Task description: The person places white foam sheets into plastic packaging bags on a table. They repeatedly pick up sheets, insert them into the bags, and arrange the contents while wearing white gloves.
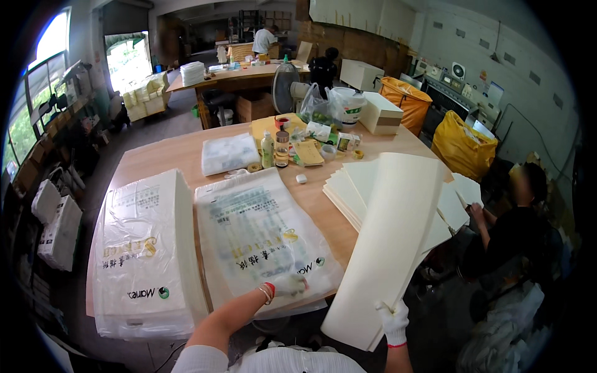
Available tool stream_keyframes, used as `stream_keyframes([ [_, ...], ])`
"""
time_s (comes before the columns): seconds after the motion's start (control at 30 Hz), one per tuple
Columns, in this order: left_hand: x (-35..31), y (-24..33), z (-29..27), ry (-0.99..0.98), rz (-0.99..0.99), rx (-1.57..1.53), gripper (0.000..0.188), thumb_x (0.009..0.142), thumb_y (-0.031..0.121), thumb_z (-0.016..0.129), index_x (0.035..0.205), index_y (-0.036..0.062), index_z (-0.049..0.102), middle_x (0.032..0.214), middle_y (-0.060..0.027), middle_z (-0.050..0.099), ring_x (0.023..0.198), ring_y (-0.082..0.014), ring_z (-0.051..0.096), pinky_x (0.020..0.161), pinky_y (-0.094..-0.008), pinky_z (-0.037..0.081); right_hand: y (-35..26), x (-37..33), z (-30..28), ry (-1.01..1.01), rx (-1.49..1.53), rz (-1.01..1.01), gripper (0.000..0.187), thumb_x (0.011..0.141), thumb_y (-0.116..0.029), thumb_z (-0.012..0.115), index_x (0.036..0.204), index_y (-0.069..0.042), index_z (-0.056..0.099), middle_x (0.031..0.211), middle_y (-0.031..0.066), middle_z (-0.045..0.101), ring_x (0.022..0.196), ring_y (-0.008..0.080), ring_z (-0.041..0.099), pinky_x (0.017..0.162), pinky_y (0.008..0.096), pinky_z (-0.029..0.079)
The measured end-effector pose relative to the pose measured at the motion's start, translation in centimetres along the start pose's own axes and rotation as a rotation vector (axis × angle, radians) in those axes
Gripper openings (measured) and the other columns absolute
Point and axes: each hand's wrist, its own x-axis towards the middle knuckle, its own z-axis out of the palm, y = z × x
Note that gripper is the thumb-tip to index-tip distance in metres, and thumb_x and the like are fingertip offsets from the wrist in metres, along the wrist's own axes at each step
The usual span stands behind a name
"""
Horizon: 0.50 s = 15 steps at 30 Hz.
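Observation:
My right hand (393, 320), in a white glove with a red cuff, grips the near edge of a curved stack of large cream paper sheets (392, 242). The sheets stand raised and bowed over the table's right side. My left hand (290, 286), gloved too, lies at the near end of a pile of clear printed plastic bags (267, 230); its fingers are blurred against the plastic. Left of that pile stands a tall stack of bagged paper packs (143, 248). More loose cream sheets (348, 193) are fanned out behind the raised ones.
Farther back on the table (168, 149) are a folded plastic pack (230, 154), bottles (282, 148), tape rolls, a white bucket (346, 107) and a paper block (380, 113). A seated person (516, 224) handles sheets at the right. Yellow bag (463, 140) and fan (286, 87) stand beyond.

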Motion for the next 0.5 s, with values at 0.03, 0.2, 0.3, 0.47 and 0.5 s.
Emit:
stream_keyframes([
  [0.03,1.1,-2.0,-1.0,0.095,-0.01,-0.159,0.018,0.082,0.019,0.054,0.092,0.0054,0.061,0.074,-0.0009,0.06,0.07,-0.0128,0.059,0.061,-0.0272,0.047,-1.3,-0.6,-0.2,-0.045,-0.148,-0.032,0.027,0.072,-0.01,0.07,0.095,-0.001,0.061,0.089,0.0152,0.065,0.069,0.0227,0.063,0.061,0.031,0.05],
  [0.2,1.7,4.2,-5.5,0.294,0.025,-1.013,0.015,0.083,0.014,0.051,0.089,0.0037,0.061,0.079,-0.0039,0.063,0.061,-0.0109,0.053,0.057,-0.024,0.047,-3.4,-3.9,-1.7,-0.252,-0.693,-0.375,0.02,0.07,-0.019,0.069,0.087,-0.009,0.065,0.09,0.0142,0.064,0.062,0.0299,0.063,0.052,0.0376,0.05],
  [0.3,2.1,6.1,-11.5,0.35,0.116,-0.923,0.014,0.083,0.01,0.054,0.093,0.0034,0.06,0.082,-0.0052,0.064,0.061,-0.0097,0.053,0.053,-0.0224,0.046,-4.3,-3.2,0.4,-0.626,-0.932,-0.151,0.026,0.074,-0.033,0.062,0.09,-0.012,0.063,0.086,0.0109,0.064,0.066,0.0319,0.062,0.056,0.0418,0.05],
  [0.47,-2.8,19.4,-17.0,0.257,0.456,-0.38,0.021,0.084,0.009,0.056,0.104,0.002,0.057,0.082,0.0,0.061,0.065,-0.0073,0.054,0.054,-0.0236,0.047,-6.4,-3.8,-1.2,-0.794,-1.055,-0.02,0.033,0.078,-0.04,0.056,0.094,-0.012,0.06,0.085,0.0102,0.062,0.07,0.0321,0.063,0.061,0.0436,0.05],
  [0.5,-3.5,20.0,-17.0,0.263,0.444,-0.278,0.021,0.084,0.008,0.057,0.104,0.0019,0.057,0.081,0.0,0.06,0.064,-0.0074,0.053,0.052,-0.0229,0.046,-6.7,-3.7,-1.8,-0.831,-1.073,-0.026,0.031,0.078,-0.038,0.056,0.094,-0.012,0.06,0.083,0.0099,0.061,0.068,0.0318,0.062,0.058,0.0434,0.05],
])
